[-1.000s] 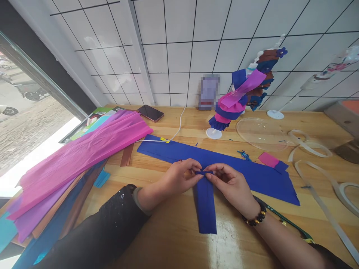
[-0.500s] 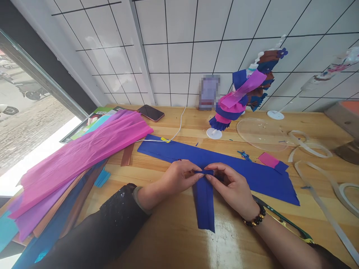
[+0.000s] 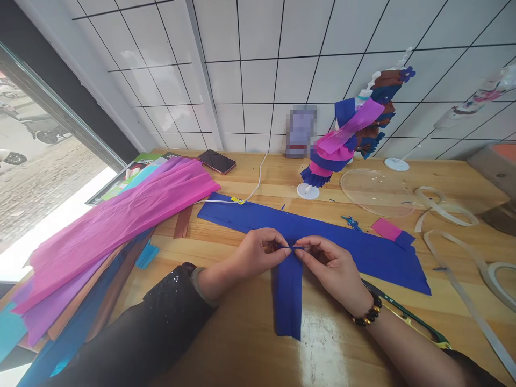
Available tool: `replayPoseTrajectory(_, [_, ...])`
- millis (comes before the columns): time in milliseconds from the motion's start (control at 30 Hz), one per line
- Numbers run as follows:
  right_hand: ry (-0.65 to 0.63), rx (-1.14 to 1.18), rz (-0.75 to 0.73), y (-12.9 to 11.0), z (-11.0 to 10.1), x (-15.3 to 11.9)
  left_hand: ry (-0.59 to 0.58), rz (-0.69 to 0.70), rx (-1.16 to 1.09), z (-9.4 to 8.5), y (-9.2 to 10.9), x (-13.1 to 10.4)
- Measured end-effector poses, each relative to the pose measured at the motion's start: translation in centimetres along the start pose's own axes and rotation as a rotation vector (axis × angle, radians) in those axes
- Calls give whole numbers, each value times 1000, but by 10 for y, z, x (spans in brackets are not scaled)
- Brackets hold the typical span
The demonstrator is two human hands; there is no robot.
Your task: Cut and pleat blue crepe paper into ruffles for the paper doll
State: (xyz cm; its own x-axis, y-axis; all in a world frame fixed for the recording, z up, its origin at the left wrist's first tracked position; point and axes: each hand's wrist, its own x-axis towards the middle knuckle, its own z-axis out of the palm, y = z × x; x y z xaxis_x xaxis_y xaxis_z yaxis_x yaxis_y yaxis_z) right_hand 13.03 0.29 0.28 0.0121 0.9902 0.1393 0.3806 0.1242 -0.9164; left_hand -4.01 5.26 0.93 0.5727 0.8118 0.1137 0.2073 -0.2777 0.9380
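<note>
A short blue paper strip (image 3: 288,301) hangs toward the table's front edge, its top edge pinched between both hands. My left hand (image 3: 260,251) grips that edge with thumb and forefinger. Close beside it, my right hand (image 3: 328,263), with a beaded bracelet at the wrist, pinches the same edge from the right. Behind and under the fingers a long blue paper band (image 3: 363,247) lies slantwise across the wooden table. A small pink piece (image 3: 387,229) rests near its right end.
Stacked coloured paper (image 3: 121,215) lies left, a phone (image 3: 217,162) behind it. Decorated paper figures (image 3: 332,150) stand at the back beside a clear round plate (image 3: 374,192). White tape (image 3: 463,290) curls at right. Green-and-yellow scissors (image 3: 419,320) lie partly under my right forearm.
The hanging blue strip has shifted slightly left and its lower end a little nearer. The folded edge between my fingertips now looks thinner. Both hands keep nearly the same place.
</note>
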Motion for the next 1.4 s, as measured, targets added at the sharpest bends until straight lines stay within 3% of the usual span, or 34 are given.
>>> replayPoseTrajectory(267, [-74, -22, 48, 3, -2, 1, -11, -140, -360, 4, -9, 3])
replayPoseTrajectory(467, [-158, -57, -63, -1, -4, 1, -5, -222, -453, 1, -6, 7])
replayPoseTrajectory(767, [-120, -73, -54, 4, -3, 2, -96, -198, -403, 0, -10, 7])
replayPoseTrajectory(1400, [-76, -100, -20, 8, -3, 4, -36, -181, -327, 2, -14, 5])
